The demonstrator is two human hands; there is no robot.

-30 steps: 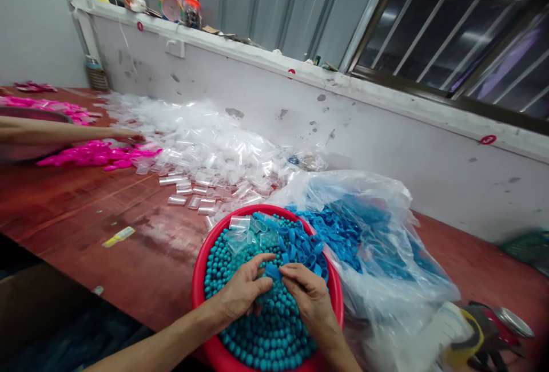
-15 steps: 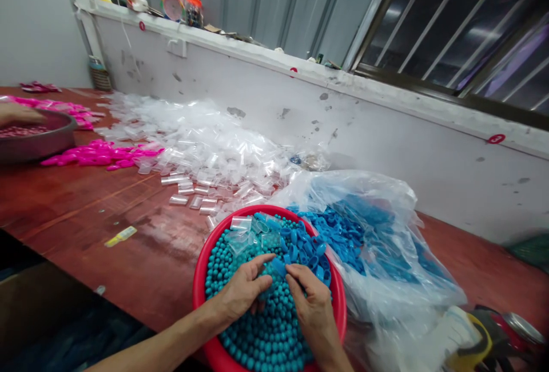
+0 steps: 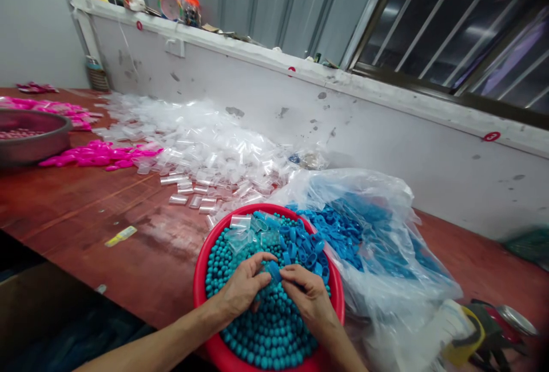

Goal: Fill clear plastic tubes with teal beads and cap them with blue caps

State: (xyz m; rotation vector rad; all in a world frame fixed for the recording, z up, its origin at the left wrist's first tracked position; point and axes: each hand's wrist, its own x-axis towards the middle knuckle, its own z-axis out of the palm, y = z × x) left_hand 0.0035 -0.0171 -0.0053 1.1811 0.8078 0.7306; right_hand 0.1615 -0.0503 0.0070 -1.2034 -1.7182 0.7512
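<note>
A small blue plastic piece (image 3: 273, 272) is pinched at the fingertips of my right hand (image 3: 309, 297). My left hand (image 3: 245, 285) is closed from the other side, its thumb and forefinger curved around the blue piece's near end. Whatever else sits between those left fingers is see-through or hidden, and I cannot make it out. Both hands are above a red basin (image 3: 199, 269) full of teal beads (image 3: 261, 337). On the beads lie clear plastic sleeves (image 3: 241, 239) and a heap of blue plastic pieces (image 3: 305, 246).
Right of the basin, an open plastic bag (image 3: 386, 229) spills more blue pieces. Clear sleeves (image 3: 206, 143) are heaped along the wall. Pink pieces (image 3: 98, 154) and a grey basin (image 3: 38, 137) are at the left. A yellow-labelled tube (image 3: 120, 236) lies on the red table (image 3: 141, 269).
My right hand has brought the blue piece left and slightly down, in between my left thumb and forefinger. Another person's hand has left the grey basin.
</note>
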